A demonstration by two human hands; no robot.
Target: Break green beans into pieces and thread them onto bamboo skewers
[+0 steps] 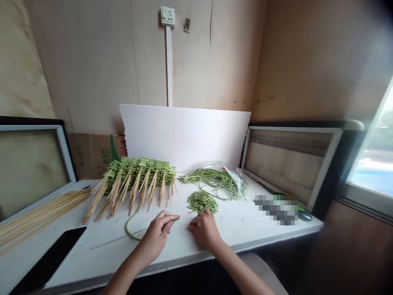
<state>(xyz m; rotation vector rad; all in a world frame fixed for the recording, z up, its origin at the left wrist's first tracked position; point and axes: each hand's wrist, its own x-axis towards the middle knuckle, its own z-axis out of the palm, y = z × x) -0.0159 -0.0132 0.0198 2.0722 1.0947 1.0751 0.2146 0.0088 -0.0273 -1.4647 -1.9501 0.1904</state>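
My left hand (157, 232) is closed around a long green bean (127, 229). One end pokes out just past the fingertips, and the rest curves out to the left over the table. Low over the table, my right hand (205, 230) has its fingers curled in at the near edge of a heap of short cut bean pieces (201, 200). Whatever lies between those fingers is hidden. A thin wooden skewer (116, 239) lies flat to the left, partly behind the bean.
Stacked bean skewers (138, 178) stand at the back left, sticks toward me. Loose bamboo sticks (39, 215) and a black phone (50, 260) lie at left. Whole long beans (215, 179) spill from a plastic bag (238, 178). A white board (187, 135) stands behind.
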